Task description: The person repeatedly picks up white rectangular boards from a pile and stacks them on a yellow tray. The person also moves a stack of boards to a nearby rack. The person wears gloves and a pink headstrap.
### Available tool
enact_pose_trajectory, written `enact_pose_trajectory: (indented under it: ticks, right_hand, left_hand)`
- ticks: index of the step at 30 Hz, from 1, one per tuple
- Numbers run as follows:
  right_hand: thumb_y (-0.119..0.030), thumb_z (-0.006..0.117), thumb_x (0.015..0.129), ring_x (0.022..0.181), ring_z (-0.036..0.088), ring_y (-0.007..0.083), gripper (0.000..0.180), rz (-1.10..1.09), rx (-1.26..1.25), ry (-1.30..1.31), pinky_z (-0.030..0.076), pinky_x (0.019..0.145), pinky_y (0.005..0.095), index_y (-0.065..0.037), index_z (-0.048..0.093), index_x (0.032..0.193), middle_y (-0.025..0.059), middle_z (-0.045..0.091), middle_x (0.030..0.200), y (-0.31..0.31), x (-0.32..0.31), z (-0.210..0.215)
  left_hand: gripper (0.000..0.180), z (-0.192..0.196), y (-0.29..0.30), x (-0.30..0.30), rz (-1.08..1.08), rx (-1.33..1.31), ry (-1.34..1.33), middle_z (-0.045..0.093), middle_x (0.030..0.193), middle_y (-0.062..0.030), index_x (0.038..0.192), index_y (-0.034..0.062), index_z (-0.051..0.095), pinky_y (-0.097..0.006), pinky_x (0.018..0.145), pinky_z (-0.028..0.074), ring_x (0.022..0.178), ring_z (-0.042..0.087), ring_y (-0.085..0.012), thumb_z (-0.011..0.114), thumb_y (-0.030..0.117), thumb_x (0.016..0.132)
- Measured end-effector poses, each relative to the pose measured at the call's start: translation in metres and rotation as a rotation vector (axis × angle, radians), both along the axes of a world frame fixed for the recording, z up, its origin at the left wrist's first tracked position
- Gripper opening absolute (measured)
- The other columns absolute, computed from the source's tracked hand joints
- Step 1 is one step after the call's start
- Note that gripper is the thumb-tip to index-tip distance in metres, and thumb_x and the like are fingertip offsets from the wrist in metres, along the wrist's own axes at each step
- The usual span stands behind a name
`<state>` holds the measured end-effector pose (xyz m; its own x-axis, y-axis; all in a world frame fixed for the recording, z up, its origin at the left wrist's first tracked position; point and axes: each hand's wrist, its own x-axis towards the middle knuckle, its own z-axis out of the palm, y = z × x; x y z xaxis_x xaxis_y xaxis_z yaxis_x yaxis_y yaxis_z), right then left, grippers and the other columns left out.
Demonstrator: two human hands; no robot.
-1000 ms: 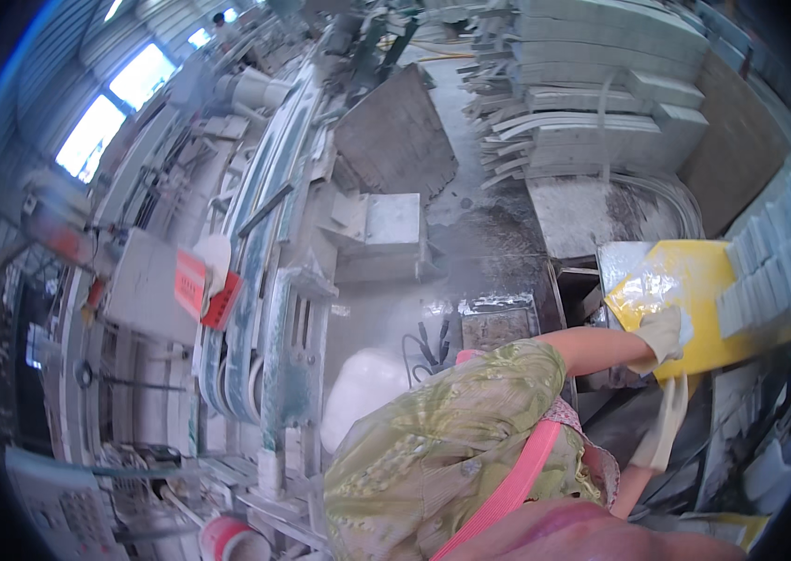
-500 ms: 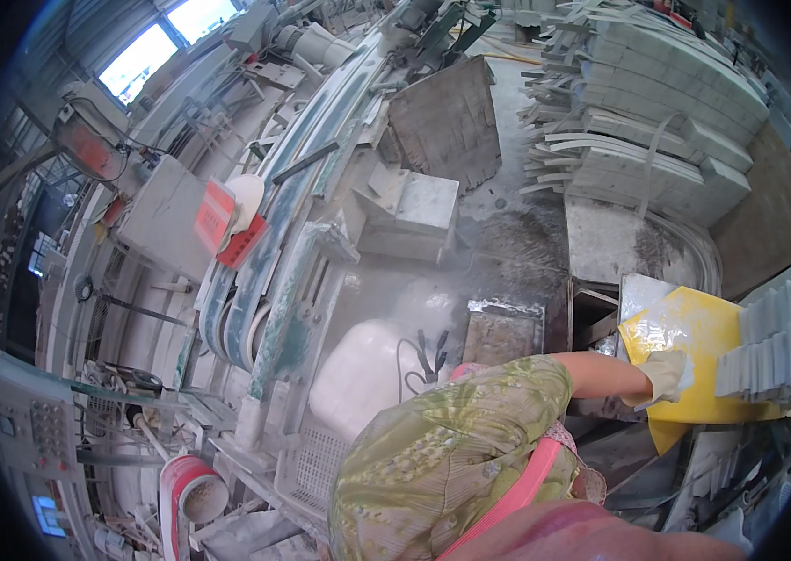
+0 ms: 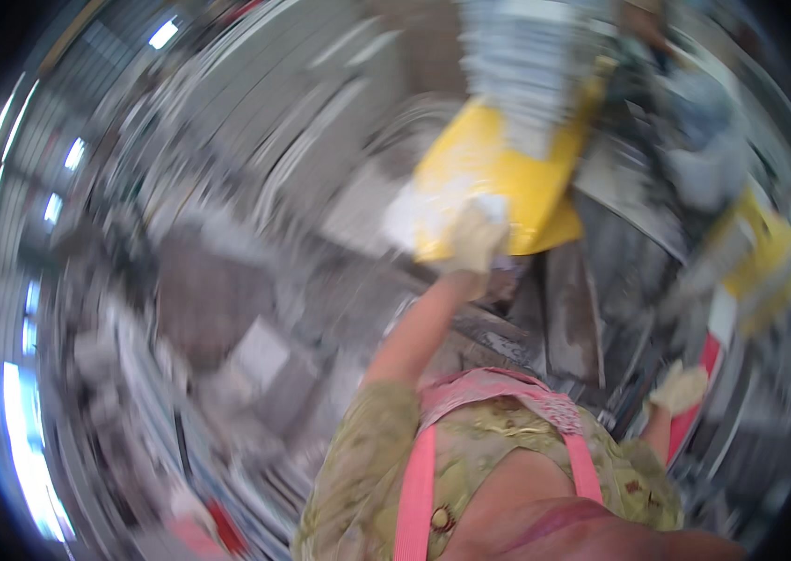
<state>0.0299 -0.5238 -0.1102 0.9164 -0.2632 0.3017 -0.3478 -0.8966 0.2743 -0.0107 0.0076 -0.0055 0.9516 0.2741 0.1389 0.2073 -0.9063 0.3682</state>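
A pale glove covers my left hand (image 3: 477,238), which reaches forward onto a bright yellow sheet (image 3: 545,206) with a wet-looking, shiny surface. At its fingertips is a small whitish piece (image 3: 493,208), too blurred to name; the fingers look closed on it. A stack of pale, thin slabs or strips (image 3: 526,79) stands on the far part of the yellow sheet. My right hand (image 3: 680,389), also gloved, is low on the right beside a red strip (image 3: 685,430). Its fingers look apart, and nothing shows in them.
Stacked pale slabs (image 3: 320,140) lie at the far left of the yellow sheet. On the right stands a second yellow surface (image 3: 760,252) with pale pieces. A brown board (image 3: 213,294) and a pale block (image 3: 262,355) are on the left. Another person's arm (image 3: 646,23) shows at the top right.
The view has swung to the right, so the yellow sheet now sits near the middle. My left hand stays on it with the whitish piece. My right hand has come into view.
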Motion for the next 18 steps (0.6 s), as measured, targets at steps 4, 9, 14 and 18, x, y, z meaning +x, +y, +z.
enact_pose_trajectory:
  ticks: [4,9,14,18]
  right_hand:
    - [-0.048,0.055,0.099,0.15,0.032,0.0356,0.077,-0.157,0.222,0.049,0.023,0.124,0.0456,0.001,0.035,0.155,0.0213,0.037,0.161,0.01,0.004,0.006]
    - [-0.053,0.055,0.097,0.152,0.028,0.0376,0.082,-0.208,0.277,0.113,0.02,0.125,0.0469,-0.001,0.032,0.157,0.0225,0.033,0.163,0.012,0.002,0.019]
    - [-0.053,0.055,0.097,0.152,0.027,0.0388,0.084,-0.204,0.35,0.126,0.019,0.125,0.0472,-0.001,0.031,0.158,0.0224,0.031,0.163,0.007,-0.001,0.018]
    - [-0.052,0.058,0.096,0.151,0.03,0.0357,0.082,-0.111,0.345,0.078,0.02,0.125,0.0462,0.001,0.037,0.154,0.0226,0.038,0.159,0.002,-0.008,0.015]
  left_hand:
    - [0.067,0.012,-0.001,0.011,0.441,-0.396,-0.096,0.069,0.106,-0.0245,0.121,-0.0049,0.055,-0.047,0.092,0.051,0.097,0.066,-0.0421,0.078,0.036,0.073]
    - [0.067,0.025,-0.008,0.01,0.497,-0.59,0.031,0.068,0.112,-0.0272,0.124,-0.0074,0.052,-0.045,0.092,0.052,0.103,0.067,-0.0404,0.077,0.036,0.078]
    - [0.071,0.024,-0.007,0.007,0.472,-0.644,0.012,0.063,0.124,-0.03,0.13,-0.0062,0.05,-0.043,0.095,0.05,0.113,0.063,-0.0395,0.077,0.037,0.08]
    - [0.073,0.018,-0.001,0.012,0.453,-0.518,0.028,0.061,0.122,-0.0257,0.132,-0.008,0.047,-0.043,0.086,0.054,0.109,0.063,-0.0336,0.076,0.034,0.08]
